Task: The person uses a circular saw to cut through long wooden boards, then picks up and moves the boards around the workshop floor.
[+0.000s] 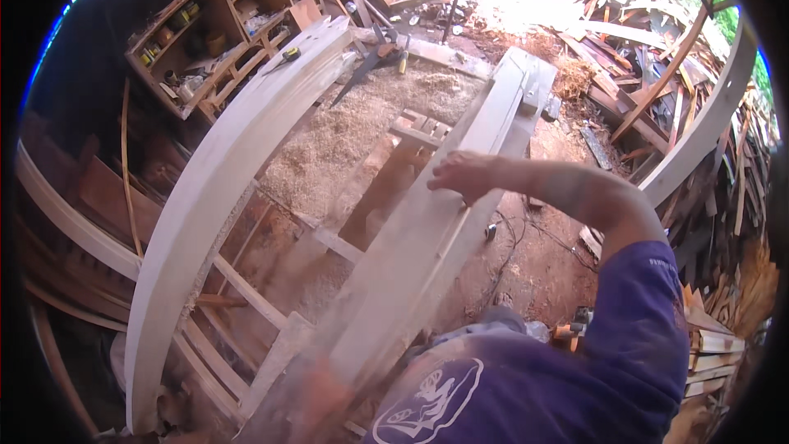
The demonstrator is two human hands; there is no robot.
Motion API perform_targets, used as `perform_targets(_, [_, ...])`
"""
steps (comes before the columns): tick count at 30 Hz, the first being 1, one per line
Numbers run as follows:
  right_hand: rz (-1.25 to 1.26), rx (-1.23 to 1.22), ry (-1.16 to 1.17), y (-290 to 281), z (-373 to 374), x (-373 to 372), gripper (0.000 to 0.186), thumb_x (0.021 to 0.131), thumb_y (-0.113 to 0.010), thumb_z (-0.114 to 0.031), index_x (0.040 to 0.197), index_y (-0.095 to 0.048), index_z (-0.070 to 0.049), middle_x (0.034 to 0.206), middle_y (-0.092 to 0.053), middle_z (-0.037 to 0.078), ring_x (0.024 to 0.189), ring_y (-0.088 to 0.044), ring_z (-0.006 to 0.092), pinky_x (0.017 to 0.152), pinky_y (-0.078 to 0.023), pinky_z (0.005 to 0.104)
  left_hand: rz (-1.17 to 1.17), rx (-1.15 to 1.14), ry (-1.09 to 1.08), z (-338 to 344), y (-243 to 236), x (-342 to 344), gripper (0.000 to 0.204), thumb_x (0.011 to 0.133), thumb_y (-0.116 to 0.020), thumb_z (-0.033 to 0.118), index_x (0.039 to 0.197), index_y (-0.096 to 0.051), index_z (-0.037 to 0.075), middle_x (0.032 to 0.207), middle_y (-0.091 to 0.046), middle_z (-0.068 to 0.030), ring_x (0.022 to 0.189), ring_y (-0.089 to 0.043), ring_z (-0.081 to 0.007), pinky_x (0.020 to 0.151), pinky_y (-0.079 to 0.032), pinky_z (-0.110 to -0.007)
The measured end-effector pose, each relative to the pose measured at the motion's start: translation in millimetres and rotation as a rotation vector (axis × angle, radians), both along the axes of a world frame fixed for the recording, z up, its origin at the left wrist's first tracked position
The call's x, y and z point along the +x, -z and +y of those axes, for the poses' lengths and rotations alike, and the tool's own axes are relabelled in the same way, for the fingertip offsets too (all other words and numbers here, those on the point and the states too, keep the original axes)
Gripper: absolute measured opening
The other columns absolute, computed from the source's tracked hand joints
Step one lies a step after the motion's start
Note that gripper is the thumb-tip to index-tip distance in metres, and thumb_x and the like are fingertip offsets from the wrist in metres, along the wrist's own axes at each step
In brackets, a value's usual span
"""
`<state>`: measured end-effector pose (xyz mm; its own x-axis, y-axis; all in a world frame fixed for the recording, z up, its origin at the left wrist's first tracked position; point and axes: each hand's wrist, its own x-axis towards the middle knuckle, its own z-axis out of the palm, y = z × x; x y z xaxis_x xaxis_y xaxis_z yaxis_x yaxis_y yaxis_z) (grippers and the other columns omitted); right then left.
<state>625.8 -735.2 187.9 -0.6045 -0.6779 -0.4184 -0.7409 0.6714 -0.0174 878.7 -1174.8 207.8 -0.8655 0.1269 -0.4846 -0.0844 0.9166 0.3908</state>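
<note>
Now, plank (427, 222): long pale board lying on the wooden frame (246, 288) — axis from lower left to upper right
right hand (464, 174): fingers spread flat on plank, mid-length
left hand (316, 399): blurred near plank's lower end — grip unclear

The person wears a purple short-sleeved T-shirt (575, 370), filling the near right of the view. Its front carries a white printed emblem (429, 401), roughly oval with a thin outline and a figure inside, too bent by the lens to make out. The right sleeve (645, 296) ends above the elbow with a stitched hem, and a small pale mark sits near its outer edge. The right forearm (567, 189) is bare, as is the right hand (464, 174), with no glove, watch or ring showing. The left hand (325, 395) is a blur.
</note>
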Motion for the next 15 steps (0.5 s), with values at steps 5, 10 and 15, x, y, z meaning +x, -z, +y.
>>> perform_targets(5, [0.052, -0.188, -0.062, 11, -54, 3, 0.062, 0.067, -0.086, -0.02, 0.123, -0.061, -0.013, 0.105, -0.066, 0.011, 0.103, -0.066, 0.0314, 0.086, -0.052, 0.0473, 0.126, -0.038, 0.063, -75, 23, -6, 0.071, 0.071, -0.085, 0.045, 0.119, -0.059, -0.001, 0.089, -0.071, -0.0256, 0.084, -0.071, -0.0431, 0.072, -0.057, -0.048])
perform_targets(10, [-0.099, -0.147, -0.243, -5, -118, 47, 0.051, 0.065, -0.081, -0.028, 0.112, -0.069, -0.012, 0.095, -0.069, 0.011, 0.097, -0.068, 0.0314, 0.079, -0.053, 0.048, -0.047, -0.012, -0.1, -149, 36, 65, 0.075, 0.073, -0.085, 0.042, 0.127, -0.058, -0.003, 0.104, -0.068, -0.0261, 0.099, -0.066, -0.0411, 0.086, -0.052, -0.046])
perform_targets(15, [-0.366, 0.117, -0.272, 5, -185, 4, 0.047, 0.066, -0.079, -0.034, 0.107, -0.075, -0.012, 0.099, -0.071, 0.012, 0.1, -0.067, 0.0325, 0.085, -0.05, 0.0472, -0.184, 0.204, -0.173, -208, 55, 40, 0.075, 0.076, -0.084, 0.039, 0.132, -0.057, -0.005, 0.122, -0.064, -0.0279, 0.119, -0.06, -0.0396, 0.101, -0.046, -0.045])
